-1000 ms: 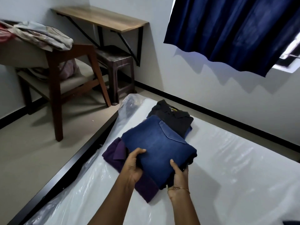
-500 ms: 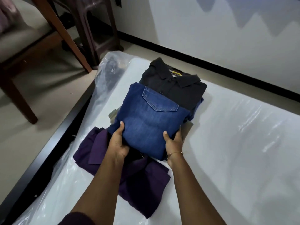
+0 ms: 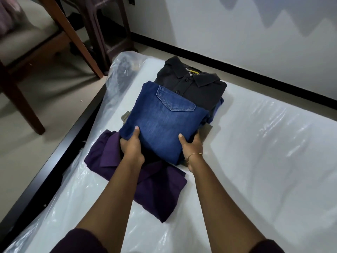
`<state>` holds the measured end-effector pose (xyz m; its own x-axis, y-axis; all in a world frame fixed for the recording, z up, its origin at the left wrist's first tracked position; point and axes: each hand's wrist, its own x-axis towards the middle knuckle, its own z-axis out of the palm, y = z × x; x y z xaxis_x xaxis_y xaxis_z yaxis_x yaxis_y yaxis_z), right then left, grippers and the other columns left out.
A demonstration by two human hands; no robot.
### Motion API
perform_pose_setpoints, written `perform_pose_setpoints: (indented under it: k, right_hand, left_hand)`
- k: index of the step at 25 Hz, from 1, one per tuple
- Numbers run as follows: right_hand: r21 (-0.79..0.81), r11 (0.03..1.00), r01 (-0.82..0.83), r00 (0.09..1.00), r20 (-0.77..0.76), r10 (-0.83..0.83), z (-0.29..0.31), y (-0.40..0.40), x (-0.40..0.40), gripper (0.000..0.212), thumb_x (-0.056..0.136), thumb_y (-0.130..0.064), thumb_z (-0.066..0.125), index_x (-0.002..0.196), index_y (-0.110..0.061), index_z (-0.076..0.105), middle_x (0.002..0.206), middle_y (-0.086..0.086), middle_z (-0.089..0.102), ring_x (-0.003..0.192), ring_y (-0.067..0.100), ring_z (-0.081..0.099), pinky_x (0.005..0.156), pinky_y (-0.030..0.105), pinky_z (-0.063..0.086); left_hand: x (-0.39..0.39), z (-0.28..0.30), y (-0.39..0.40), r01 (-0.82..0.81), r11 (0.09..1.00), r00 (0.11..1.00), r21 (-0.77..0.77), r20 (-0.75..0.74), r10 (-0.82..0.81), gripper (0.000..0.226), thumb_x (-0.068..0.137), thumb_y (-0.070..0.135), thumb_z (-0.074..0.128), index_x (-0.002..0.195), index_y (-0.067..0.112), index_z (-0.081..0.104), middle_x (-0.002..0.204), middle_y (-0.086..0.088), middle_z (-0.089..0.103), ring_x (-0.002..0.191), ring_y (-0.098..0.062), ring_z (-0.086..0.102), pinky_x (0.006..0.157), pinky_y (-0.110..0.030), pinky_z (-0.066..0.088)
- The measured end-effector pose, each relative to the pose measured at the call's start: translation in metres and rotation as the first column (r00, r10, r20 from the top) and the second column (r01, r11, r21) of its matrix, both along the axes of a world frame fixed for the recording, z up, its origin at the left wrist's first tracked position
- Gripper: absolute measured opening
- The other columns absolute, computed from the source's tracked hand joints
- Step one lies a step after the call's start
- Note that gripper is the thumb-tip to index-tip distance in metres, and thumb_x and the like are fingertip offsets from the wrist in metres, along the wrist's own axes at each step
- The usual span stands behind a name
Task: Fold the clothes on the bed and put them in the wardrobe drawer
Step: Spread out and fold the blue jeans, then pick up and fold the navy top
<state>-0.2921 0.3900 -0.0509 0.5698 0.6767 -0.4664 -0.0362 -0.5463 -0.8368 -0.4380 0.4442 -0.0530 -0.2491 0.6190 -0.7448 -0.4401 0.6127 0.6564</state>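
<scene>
Folded denim garment (image 3: 164, 123) sits gripped between left hand (image 3: 131, 146) and right hand (image 3: 192, 147).

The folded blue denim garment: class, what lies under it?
Under the folded blue denim garment, held by left hand and right hand, show a folded purple shirt, a black collared shirt and olive fabric edges. Anything beneath its middle is covered.

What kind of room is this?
Most likely a bedroom: a mattress wrapped in clear plastic on a low dark frame, folded clothes such as a denim shirt stacked on it, and a wooden chair alongside.
</scene>
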Motion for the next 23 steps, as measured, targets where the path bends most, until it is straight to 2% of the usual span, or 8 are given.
perform_pose_setpoints:
  k: [3,5,7,10,14,18,21,23]
  right_hand:
    - [-0.095,0.993,-0.075,0.987,0.135,0.088,0.044,-0.034,-0.003,0.063,0.090,-0.027,0.058,0.145,-0.015,0.028,0.142,0.012,0.033,0.126,0.030,0.043,0.105,0.038,0.038]
    - [-0.091,0.986,-0.138,0.962,0.225,0.156,0.084,-0.063,0.000,0.055,0.093,-0.024,0.055,0.142,-0.012,0.034,0.139,0.014,0.033,0.122,0.030,0.045,0.102,0.034,0.039]
    - [-0.066,0.975,-0.213,0.923,0.313,0.223,0.127,-0.087,0.009,0.047,0.094,-0.022,0.053,0.137,-0.009,0.041,0.138,0.015,0.033,0.119,0.030,0.047,0.101,0.033,0.040]
    - [-0.019,0.953,-0.302,0.843,0.461,0.277,0.215,-0.140,0.028,0.039,0.095,-0.019,0.051,0.131,-0.007,0.046,0.137,0.012,0.032,0.117,0.027,0.049,0.098,0.025,0.034]
    - [0.040,0.928,-0.370,0.695,0.675,0.248,0.343,-0.235,0.056,0.036,0.095,-0.018,0.050,0.129,-0.007,0.047,0.136,0.012,0.030,0.112,0.027,0.052,0.093,0.024,0.036]
    - [0.084,0.931,-0.356,0.517,0.848,0.121,0.449,-0.326,0.093,0.044,0.095,-0.017,0.049,0.137,-0.008,0.040,0.144,0.012,0.024,0.120,0.029,0.047,0.101,0.031,0.037]
    - [0.067,0.954,-0.293,0.338,0.940,0.037,0.516,-0.385,0.125,0.050,0.094,-0.020,0.049,0.141,-0.013,0.033,0.149,0.011,0.019,0.127,0.031,0.040,0.103,0.039,0.037]
    - [0.027,0.975,-0.218,0.204,0.979,0.019,0.557,-0.423,0.144,0.049,0.094,-0.022,0.049,0.140,-0.017,0.033,0.150,0.010,0.017,0.126,0.033,0.039,0.102,0.041,0.039]
  left_hand:
    - [0.008,0.037,-0.028,0.143,0.989,0.913,0.038,-0.392,-0.117,0.060,0.079,0.021,0.066,0.134,0.011,0.043,0.131,-0.008,0.051,0.112,-0.029,0.056,0.094,-0.046,0.049]
    - [0.019,0.078,-0.050,0.296,0.944,0.834,0.145,-0.521,-0.181,0.064,0.081,0.018,0.064,0.139,0.007,0.038,0.140,-0.011,0.042,0.121,-0.031,0.049,0.101,-0.044,0.043]
    - [0.037,0.127,-0.072,0.426,0.871,0.766,0.243,-0.609,-0.205,0.059,0.085,0.013,0.061,0.139,0.002,0.038,0.143,-0.014,0.038,0.128,-0.031,0.043,0.106,-0.040,0.037]
    - [0.063,0.221,-0.122,0.519,0.734,0.753,0.438,-0.640,-0.151,0.048,0.085,0.013,0.060,0.129,-0.002,0.047,0.137,-0.016,0.045,0.124,-0.033,0.045,0.103,-0.044,0.039]
    - [0.105,0.366,-0.210,0.589,0.580,0.712,0.563,-0.701,-0.042,0.047,0.088,0.018,0.059,0.132,0.007,0.047,0.138,-0.010,0.043,0.125,-0.026,0.043,0.103,-0.034,0.034]
    - [0.154,0.470,-0.296,0.783,0.314,0.555,0.537,-0.831,0.036,0.051,0.090,0.024,0.057,0.136,0.006,0.043,0.143,-0.011,0.040,0.131,-0.027,0.037,0.107,-0.037,0.034]
    - [0.193,0.532,-0.350,0.919,0.079,0.353,0.385,-0.898,0.263,0.048,0.091,0.028,0.055,0.132,0.006,0.045,0.144,-0.012,0.039,0.137,-0.027,0.029,0.112,-0.040,0.027]
    - [0.211,0.572,-0.388,0.967,-0.063,0.249,0.247,-0.864,0.438,0.047,0.090,0.028,0.054,0.130,0.006,0.046,0.144,-0.012,0.039,0.139,-0.030,0.025,0.115,-0.044,0.020]
